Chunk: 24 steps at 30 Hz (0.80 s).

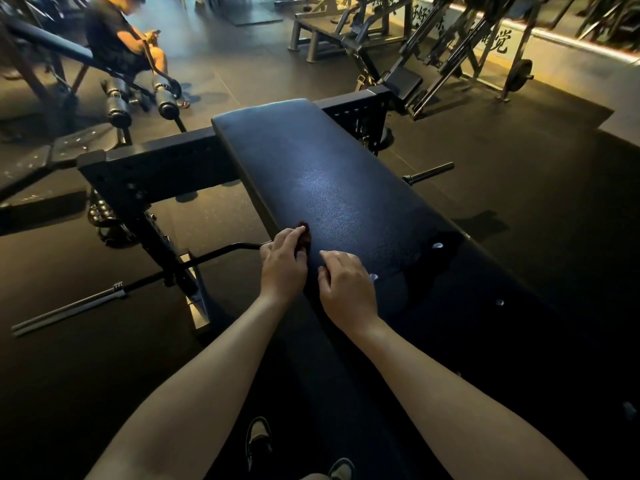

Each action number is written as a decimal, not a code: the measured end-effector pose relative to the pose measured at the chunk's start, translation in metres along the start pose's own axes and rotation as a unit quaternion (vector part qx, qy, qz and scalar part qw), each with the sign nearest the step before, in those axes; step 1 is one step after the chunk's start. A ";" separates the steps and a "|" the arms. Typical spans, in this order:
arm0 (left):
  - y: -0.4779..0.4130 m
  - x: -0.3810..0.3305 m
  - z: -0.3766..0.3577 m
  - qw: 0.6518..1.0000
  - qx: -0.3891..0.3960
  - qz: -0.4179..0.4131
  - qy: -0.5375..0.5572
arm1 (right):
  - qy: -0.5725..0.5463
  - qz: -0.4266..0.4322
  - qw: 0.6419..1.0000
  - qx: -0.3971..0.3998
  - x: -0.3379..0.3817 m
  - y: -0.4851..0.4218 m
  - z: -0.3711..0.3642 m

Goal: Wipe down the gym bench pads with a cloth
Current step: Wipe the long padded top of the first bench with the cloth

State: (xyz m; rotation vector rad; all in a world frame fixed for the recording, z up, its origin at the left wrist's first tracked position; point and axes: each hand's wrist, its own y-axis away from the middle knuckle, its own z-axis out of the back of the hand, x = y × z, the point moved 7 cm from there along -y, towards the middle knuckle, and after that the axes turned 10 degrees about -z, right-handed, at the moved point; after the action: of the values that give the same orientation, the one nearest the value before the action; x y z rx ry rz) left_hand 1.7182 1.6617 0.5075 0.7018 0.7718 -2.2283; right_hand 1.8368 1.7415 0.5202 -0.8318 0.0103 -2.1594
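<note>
A long black padded bench pad point(332, 188) runs from the near right up to the middle of the view. My left hand point(282, 263) is at the pad's left edge and grips a small dark reddish cloth point(304, 233), most of it hidden under the fingers. My right hand point(346, 289) lies just beside it on the pad with its fingers curled down against the surface; whether it holds anything is hidden.
A black steel frame point(156, 168) crosses under the pad, with bar pegs sticking out at left point(69, 310) and right point(429, 173). A person sits on a machine at the far left point(117, 39). More machines point(450, 46) stand at the back right. My shoes point(258, 441) are below.
</note>
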 end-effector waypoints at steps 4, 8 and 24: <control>0.034 -0.018 -0.002 0.998 0.002 -0.060 0.008 | 0.045 -0.006 0.999 -0.012 -0.005 0.015 0.008; 0.051 -0.020 -0.001 0.996 0.006 -0.085 0.038 | 0.064 -0.003 0.998 -0.013 -0.005 0.020 0.010; 0.074 -0.039 -0.008 0.990 0.035 -0.117 0.065 | 0.074 -0.040 0.995 -0.045 -0.010 0.050 0.026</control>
State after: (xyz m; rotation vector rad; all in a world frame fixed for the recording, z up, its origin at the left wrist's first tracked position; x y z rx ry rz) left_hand 1.7992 1.6383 0.5035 0.8339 0.8832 -2.4495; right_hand 1.8904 1.7209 0.5213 -0.7320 0.1535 -2.3062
